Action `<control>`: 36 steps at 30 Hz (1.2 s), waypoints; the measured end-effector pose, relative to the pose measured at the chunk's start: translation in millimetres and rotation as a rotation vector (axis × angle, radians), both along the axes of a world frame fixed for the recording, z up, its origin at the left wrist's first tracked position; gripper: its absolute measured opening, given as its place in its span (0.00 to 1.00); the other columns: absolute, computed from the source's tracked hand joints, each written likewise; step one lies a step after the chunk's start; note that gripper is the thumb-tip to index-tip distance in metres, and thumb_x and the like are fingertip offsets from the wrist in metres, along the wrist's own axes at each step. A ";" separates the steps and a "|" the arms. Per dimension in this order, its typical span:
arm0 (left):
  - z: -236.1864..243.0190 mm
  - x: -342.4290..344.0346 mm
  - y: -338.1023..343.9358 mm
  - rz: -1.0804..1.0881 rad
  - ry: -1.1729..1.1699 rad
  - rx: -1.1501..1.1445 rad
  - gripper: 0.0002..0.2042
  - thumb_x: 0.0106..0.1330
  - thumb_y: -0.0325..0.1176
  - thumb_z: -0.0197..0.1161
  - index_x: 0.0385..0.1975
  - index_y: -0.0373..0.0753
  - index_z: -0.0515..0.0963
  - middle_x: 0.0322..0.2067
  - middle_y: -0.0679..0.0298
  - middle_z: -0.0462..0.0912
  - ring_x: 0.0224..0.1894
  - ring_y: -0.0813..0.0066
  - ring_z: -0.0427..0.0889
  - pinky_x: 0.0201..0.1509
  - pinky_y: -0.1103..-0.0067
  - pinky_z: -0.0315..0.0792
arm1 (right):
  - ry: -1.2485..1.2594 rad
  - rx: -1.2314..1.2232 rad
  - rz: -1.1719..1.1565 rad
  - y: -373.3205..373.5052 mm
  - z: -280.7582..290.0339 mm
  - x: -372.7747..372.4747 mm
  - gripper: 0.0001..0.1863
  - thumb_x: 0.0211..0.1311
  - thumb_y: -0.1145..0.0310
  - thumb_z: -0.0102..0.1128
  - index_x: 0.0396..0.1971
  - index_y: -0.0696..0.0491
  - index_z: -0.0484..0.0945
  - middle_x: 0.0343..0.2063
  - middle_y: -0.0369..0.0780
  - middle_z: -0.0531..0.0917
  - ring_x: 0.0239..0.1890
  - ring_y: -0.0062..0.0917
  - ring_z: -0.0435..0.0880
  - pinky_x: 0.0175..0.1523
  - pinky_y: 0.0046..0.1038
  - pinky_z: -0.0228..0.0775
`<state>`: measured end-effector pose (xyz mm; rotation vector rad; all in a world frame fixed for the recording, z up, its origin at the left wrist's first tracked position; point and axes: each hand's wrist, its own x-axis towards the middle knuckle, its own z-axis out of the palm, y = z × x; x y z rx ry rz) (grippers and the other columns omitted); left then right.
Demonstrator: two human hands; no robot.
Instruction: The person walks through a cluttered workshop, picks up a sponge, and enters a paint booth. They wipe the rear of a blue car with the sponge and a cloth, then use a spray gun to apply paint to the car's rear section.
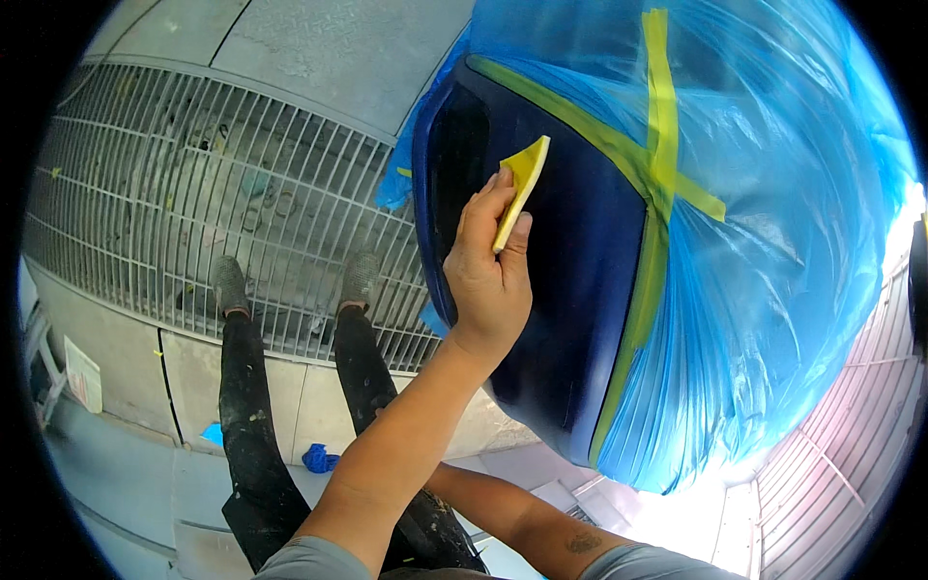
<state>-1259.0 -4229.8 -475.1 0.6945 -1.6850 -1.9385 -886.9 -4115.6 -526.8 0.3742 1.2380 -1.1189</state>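
Observation:
My left hand [488, 275] is closed on a thin, slightly bent yellow sanding pad [523, 191], thumb on one side and fingers on the other. The pad stands on edge over a dark blue, glossy curved panel [570, 280], which looks like part of a car body. Whether it touches the surface I cannot tell. Yellow-green masking tape [638, 300] borders the panel, and crumpled blue plastic film [754, 251] covers everything beyond it. My right forearm [522, 507] passes behind the left one, which hides most of my right hand near my knee.
Under my feet lies a metal floor grating [261, 208], framed by pale slabs. A crumpled dark blue piece [319, 458] and a light blue scrap [213, 433] are on the floor behind me. Ribbed pinkish sheeting [841, 454] rises at the lower right.

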 end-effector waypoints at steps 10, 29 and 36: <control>-8.7 -5.9 5.1 0.029 -0.007 -0.047 0.15 0.70 0.28 0.53 0.54 0.29 0.66 0.45 0.45 0.81 0.47 0.44 0.81 0.64 0.62 0.65 | -0.014 -0.011 -0.033 -5.2 1.8 -12.2 0.16 0.70 0.60 0.50 0.51 0.52 0.73 0.49 0.39 0.77 0.54 0.30 0.71 0.57 0.33 0.63; -5.2 -26.4 -25.7 0.033 -0.011 -0.205 0.11 0.68 0.24 0.54 0.48 0.33 0.65 0.52 0.47 0.78 0.62 0.46 0.71 0.69 0.51 0.54 | -0.079 0.064 -0.282 -37.6 21.3 -60.5 0.13 0.68 0.60 0.52 0.40 0.54 0.76 0.35 0.43 0.82 0.45 0.34 0.77 0.49 0.38 0.69; 3.0 -13.9 -8.5 -0.015 0.014 -0.147 0.11 0.70 0.26 0.52 0.49 0.33 0.69 0.52 0.43 0.77 0.59 0.43 0.73 0.69 0.53 0.56 | 0.527 0.238 0.691 -55.6 34.8 -92.0 0.18 0.62 0.59 0.54 0.42 0.58 0.79 0.36 0.50 0.82 0.38 0.43 0.81 0.47 0.41 0.72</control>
